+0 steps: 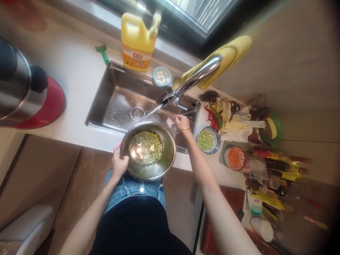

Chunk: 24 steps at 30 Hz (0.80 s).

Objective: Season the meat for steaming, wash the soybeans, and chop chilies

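My left hand is closed on the left rim of a large metal bowl. The bowl tilts over the front edge of the sink, close to my body. Green shelled beans lie in water inside it. Over the right part of the metal sink, my right hand is closed, its fingertips pinched together. A small pale piece shows just left of those fingertips; what the fingers hold, if anything, is too small to make out. Water runs from the faucet toward the drain.
Behind the sink stand a yellow detergent jug and a small bowl of garlic cloves. A green peeler lies left of them. On the right are a patterned bowl of green beans, peppers and several bottles.
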Each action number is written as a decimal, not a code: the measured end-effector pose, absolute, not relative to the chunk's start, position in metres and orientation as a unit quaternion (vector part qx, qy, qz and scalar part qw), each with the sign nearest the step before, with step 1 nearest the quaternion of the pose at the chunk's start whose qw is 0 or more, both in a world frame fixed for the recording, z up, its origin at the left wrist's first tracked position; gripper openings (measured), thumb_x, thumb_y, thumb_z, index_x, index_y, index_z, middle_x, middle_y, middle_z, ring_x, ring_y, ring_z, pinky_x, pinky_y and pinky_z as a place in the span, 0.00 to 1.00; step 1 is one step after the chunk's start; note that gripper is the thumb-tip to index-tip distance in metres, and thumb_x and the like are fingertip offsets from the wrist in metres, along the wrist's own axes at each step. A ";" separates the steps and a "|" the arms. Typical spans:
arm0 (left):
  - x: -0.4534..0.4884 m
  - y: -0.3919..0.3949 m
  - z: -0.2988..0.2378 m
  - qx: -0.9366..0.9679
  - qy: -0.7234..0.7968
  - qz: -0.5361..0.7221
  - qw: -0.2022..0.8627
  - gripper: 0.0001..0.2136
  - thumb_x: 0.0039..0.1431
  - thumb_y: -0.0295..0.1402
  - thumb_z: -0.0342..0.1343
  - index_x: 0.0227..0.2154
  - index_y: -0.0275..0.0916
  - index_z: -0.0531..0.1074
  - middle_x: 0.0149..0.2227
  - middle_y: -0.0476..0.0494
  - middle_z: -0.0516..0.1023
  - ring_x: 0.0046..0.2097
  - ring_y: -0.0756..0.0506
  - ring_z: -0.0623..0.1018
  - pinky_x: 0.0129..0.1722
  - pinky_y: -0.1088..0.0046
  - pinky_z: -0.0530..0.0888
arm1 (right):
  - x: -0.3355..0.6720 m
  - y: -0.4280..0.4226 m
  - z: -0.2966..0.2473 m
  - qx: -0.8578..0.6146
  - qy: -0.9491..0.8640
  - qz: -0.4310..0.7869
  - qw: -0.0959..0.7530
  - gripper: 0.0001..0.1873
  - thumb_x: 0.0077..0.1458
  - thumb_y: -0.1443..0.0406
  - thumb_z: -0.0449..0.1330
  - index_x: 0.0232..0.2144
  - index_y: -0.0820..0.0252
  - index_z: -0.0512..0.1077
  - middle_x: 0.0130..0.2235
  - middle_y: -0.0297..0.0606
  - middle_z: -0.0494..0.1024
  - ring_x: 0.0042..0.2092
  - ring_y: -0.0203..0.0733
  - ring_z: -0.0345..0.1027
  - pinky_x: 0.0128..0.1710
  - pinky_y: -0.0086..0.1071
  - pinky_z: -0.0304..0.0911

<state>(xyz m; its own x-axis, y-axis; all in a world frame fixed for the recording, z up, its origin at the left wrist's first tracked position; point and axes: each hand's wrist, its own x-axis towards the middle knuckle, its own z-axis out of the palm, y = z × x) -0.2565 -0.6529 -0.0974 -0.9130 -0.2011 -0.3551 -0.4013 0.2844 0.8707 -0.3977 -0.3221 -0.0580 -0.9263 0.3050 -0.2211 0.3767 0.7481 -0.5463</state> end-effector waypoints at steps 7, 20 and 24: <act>-0.257 -0.651 -0.102 -0.172 0.768 0.614 0.061 0.33 0.43 0.24 0.54 0.57 0.37 0.64 0.48 0.40 0.76 0.34 0.49 0.77 0.36 0.73 0.75 | -0.324 -0.388 -0.056 -0.006 0.933 -0.359 0.041 0.14 0.61 0.69 0.50 0.42 0.59 0.75 0.42 0.40 0.78 0.41 0.40 0.72 0.45 0.36 0.67; -0.257 -0.627 -0.055 -0.133 0.797 0.588 0.040 0.34 0.43 0.23 0.53 0.58 0.38 0.63 0.36 0.48 0.76 0.21 0.56 0.65 0.23 0.79 0.67 | -0.296 -0.422 -0.093 -0.047 0.966 -0.036 0.250 0.27 0.64 0.50 0.47 0.50 0.66 0.68 0.51 0.54 0.71 0.51 0.57 0.62 0.47 0.45 0.62; -0.255 -0.614 -0.042 -0.139 0.799 0.584 0.020 0.34 0.43 0.23 0.53 0.59 0.35 0.63 0.24 0.55 0.67 0.19 0.55 0.62 0.21 0.80 0.64 | -0.261 -0.419 -0.088 -0.068 0.950 -0.033 0.302 0.34 0.58 0.43 0.51 0.50 0.66 0.68 0.52 0.55 0.71 0.51 0.60 0.63 0.47 0.49 0.63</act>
<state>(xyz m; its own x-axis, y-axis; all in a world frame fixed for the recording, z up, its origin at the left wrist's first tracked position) -0.2554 -0.6140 -0.0415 -0.9607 -0.1989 -0.1936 -0.2448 0.2784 0.9288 -0.2609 -0.4194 -0.0878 -0.8088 -0.1489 -0.5689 -0.1093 0.9886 -0.1033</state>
